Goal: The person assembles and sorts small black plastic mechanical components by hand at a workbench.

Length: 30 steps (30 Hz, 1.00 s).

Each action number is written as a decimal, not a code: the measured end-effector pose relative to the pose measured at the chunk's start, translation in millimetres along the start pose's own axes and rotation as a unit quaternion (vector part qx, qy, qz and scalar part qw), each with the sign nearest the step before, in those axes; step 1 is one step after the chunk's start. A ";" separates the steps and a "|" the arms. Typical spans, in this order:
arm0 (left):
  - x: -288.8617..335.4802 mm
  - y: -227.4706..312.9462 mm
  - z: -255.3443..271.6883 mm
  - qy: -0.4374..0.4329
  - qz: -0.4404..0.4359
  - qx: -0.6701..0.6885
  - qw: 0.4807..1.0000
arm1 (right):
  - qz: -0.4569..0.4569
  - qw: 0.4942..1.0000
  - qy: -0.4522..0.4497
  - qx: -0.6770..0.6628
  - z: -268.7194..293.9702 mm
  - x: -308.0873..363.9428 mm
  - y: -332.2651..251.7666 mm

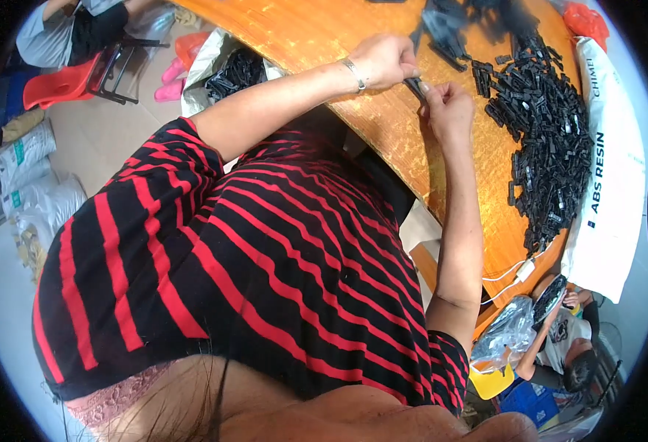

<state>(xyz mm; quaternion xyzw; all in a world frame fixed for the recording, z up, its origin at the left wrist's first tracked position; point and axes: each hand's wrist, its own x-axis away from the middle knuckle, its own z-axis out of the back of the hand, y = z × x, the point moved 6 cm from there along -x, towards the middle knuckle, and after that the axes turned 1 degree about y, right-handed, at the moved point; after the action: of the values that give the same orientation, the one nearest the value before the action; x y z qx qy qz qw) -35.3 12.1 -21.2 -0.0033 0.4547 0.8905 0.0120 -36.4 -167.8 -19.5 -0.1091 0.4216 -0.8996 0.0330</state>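
Over the near edge of the wooden table, my left hand (386,62) and my right hand (449,109) meet with their fingertips pinched. Between them is a small, narrow black plastic part (414,88), gripped at its two ends and partly hidden by the fingers. Its exact kind is too small to make out. A silvery bracelet (354,74) circles my left wrist. To the right of my right hand lies a large heap of similar black plastic parts (545,140). Beyond my hands sit more black pieces (478,22), blurred.
A white sack (607,177) lies along the table's (383,125) right side, with a red plastic bag (586,23) at its far end. A white cable (524,271) runs by the heap. An open sack of black parts (235,74) stands left below the table. Other people sit nearby.
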 end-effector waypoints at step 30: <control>25.7 26.6 0.4 -0.085 -0.139 -0.124 0.979 | -0.132 0.929 -0.197 -0.284 -6.4 7.7 1.6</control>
<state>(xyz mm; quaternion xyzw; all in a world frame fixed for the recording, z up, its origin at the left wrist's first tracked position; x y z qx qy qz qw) -61.7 -2.7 0.1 0.0074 0.3337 0.9266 0.1735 -45.4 -165.2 -23.4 -0.3436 0.6261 -0.6991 -0.0360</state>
